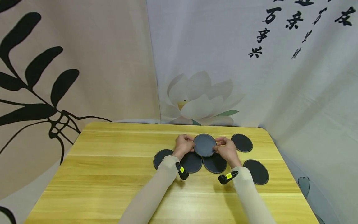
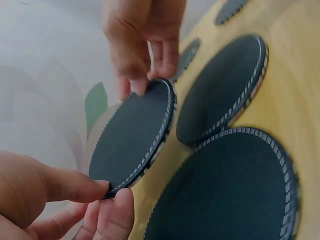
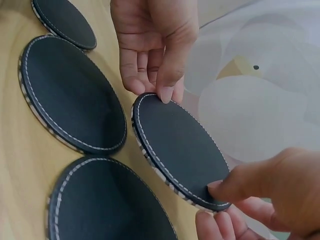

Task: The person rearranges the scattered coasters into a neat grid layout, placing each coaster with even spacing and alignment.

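Observation:
Both hands pinch one round dark coaster point(image 1: 205, 145) with pale edge stitching, raised over the table and tilted. My left hand point(image 1: 184, 145) holds its left edge, thumb on top and fingers beneath. On the opposite edge, my right hand point(image 1: 227, 151) grips it the same way. Just in front of the held coaster, two matching coasters lie side by side, a left one point(image 1: 191, 163) and a right one point(image 1: 214, 164). Partly hidden by the left wrist is another coaster point(image 1: 162, 158). In the right wrist view the held coaster point(image 3: 180, 150) shows a patterned rim.
To the right of my right hand lie two more coasters, one farther back point(image 1: 242, 143) and one nearer point(image 1: 256, 172). The wooden table point(image 1: 112, 174) ends at a printed cloth backdrop point(image 1: 201, 46). Small black devices are strapped to both wrists.

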`<state>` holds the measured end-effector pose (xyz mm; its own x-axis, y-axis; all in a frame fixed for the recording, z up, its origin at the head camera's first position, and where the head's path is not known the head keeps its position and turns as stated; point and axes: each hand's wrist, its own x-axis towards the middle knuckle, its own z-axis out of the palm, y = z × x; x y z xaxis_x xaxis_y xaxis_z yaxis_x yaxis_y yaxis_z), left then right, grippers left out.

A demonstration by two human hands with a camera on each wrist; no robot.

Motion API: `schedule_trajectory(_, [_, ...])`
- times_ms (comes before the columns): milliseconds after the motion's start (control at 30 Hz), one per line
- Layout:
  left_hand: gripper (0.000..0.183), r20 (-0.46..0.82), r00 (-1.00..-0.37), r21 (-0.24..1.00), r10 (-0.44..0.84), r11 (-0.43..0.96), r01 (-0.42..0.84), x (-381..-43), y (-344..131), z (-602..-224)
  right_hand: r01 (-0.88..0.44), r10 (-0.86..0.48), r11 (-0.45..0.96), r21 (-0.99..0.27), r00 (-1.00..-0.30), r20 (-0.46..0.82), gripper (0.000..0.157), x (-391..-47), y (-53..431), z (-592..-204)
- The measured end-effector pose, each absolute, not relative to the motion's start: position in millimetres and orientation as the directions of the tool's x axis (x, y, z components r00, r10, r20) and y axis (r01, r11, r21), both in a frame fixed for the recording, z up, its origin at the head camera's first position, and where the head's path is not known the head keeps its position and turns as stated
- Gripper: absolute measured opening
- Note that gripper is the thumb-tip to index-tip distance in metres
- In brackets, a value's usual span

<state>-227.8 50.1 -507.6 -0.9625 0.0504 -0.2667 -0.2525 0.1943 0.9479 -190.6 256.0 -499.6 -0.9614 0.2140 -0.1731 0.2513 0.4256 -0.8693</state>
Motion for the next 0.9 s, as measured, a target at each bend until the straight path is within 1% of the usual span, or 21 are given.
schedule_trajectory(133, [0.021,-0.261,-0.964,0.952,0.048,0.176,-0.249,-217.6,43.9,-508.0,0.248,0.206,0.419,-0.873,-0.963,-0.175,0.039,-185.4,250.8,-500.5])
schedule_trajectory(567, [0.02,-0.218,-0.975,0.955,-0.031,0.201,-0.22,-189.6,29.0,-513.3,0.242,0.204,0.418,-0.876,-0.964,-0.17,0.035,-166.7,228.7,-497.3])
schedule_trajectory(733, [0.021,-0.181,-0.983,0.966,-0.026,0.185,-0.182,-179.7,20.1,-515.6,0.228,0.192,0.432,-0.873,-0.969,-0.158,0.034,-159.7,220.8,-495.7])
schedule_trajectory(900, [0.019,-0.187,-0.982,0.963,-0.012,0.197,-0.186,-171.3,10.0,-514.4,0.223,0.181,0.409,-0.885,-0.97,-0.161,0.034,-152.2,213.5,-496.3])
